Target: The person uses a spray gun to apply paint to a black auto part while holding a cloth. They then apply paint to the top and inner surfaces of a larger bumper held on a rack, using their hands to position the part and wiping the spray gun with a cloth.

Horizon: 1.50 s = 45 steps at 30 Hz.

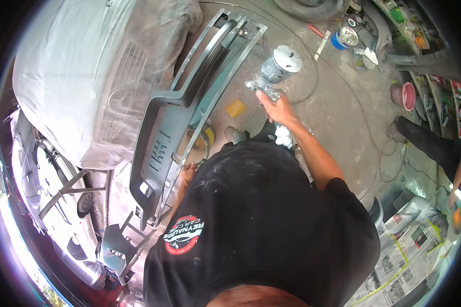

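Note:
My right hand [277, 108] is wrapped round the handle of a spray gun [265, 88], which has a silvery, paint-spattered cup [281, 64] on top. The gun is to the right of a long grey car bumper [161, 120] and apart from it. The bumper rests on a metal stand [241, 56]. Low beside the stand's near rail, my left hand [188, 174] has its fingers curled. My shirt partly covers that arm, and what the fingers hold, if anything, cannot be made out.
A vehicle under plastic sheeting [102, 77] stands left of the bumper. A thin hose [361, 110] trails over the floor. A yellow block [236, 108], a blue tin [344, 38] and a pink bucket [407, 96] are around. Another person's leg [425, 140] and newspaper-masked parts [399, 256] are at right.

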Available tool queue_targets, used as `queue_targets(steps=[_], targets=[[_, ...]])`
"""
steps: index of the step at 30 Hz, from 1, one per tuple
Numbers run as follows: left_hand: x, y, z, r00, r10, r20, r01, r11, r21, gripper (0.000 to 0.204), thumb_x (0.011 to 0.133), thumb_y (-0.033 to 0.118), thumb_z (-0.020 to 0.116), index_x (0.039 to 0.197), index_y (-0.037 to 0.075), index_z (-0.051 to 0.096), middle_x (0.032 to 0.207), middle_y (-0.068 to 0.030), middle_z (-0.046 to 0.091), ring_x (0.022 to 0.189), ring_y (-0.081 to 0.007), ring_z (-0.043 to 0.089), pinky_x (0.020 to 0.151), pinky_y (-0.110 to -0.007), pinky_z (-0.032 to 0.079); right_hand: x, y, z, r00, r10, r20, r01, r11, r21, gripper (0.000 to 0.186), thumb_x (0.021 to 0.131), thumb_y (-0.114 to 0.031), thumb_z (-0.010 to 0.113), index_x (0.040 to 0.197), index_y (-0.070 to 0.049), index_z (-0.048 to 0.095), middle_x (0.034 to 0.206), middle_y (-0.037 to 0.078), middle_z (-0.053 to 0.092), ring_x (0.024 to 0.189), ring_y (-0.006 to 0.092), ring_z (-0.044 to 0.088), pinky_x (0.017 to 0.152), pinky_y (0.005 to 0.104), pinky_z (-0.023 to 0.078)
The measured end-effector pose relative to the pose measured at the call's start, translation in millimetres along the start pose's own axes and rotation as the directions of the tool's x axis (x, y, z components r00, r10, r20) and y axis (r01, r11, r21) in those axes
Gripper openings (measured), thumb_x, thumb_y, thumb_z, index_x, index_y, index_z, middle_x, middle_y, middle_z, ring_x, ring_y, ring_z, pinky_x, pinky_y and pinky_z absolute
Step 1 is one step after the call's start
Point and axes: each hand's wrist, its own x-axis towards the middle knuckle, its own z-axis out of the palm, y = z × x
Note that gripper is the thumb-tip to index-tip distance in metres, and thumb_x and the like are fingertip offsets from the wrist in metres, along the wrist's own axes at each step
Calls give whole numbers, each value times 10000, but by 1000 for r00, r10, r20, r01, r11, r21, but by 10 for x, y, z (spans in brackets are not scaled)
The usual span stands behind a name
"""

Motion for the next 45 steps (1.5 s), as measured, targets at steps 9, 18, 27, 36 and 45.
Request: queue_targets(steps=[9, 18, 27, 36, 45], targets=[[-634, 1901, 1258, 1000, -6, 29, 15, 943, -333, 461, 953, 383, 623, 1193, -10, 648, 1013, -85, 709, 911, -127, 645, 807, -284, 493, 525, -169, -1236, 971, -232, -60, 219, 961, -168, 512, 936, -510, 559, 1046, -17, 644, 929, 185, 694, 888, 392, 652, 764, 451, 503], [-744, 2282, 1390, 999, -49, 16, 52, 935, -352, 511, 950, 388, 622, 1267, -12, 596, 1077, -112, 691, 892, -180, 653, 810, -304, 510, 1013, -406, -1936, 975, -138, 172, 124, 988, 94, 503, 938, -516, 579, 866, -18, 583, 608, 10, 527, 433, 107, 500, 389, 289, 411], [-429, 1780, 1580, 994, -105, -4, 95, 915, -392, 471, 961, 391, 606, 1187, -22, 629, 1003, -93, 694, 825, -167, 640, 744, -294, 510, 1191, -523, -2263, 983, -149, -105, 163, 976, 143, 437, 946, -450, 590, 837, -30, 637, 593, 14, 556, 453, 131, 537, 404, 312, 429], [-450, 1802, 1696, 1000, 1, -11, -5, 914, -405, 486, 962, 407, 598, 1174, -27, 643, 1005, -100, 706, 878, -159, 639, 770, -292, 500, 1923, -601, -2408, 997, -48, 67, 24, 947, 322, 513, 945, -515, 575, 1069, -18, 594, 790, 77, 605, 472, 135, 485, 379, 298, 387], [-645, 1709, 1710, 996, -94, -11, 80, 898, -432, 520, 958, 410, 605, 1235, -30, 604, 1026, -119, 703, 891, -150, 645, 786, -288, 506, 2073, -569, -2412, 997, -45, -57, 52, 990, 129, 550, 927, -535, 577, 1001, 10, 606, 765, 75, 594, 486, 151, 523, 407, 322, 435]])
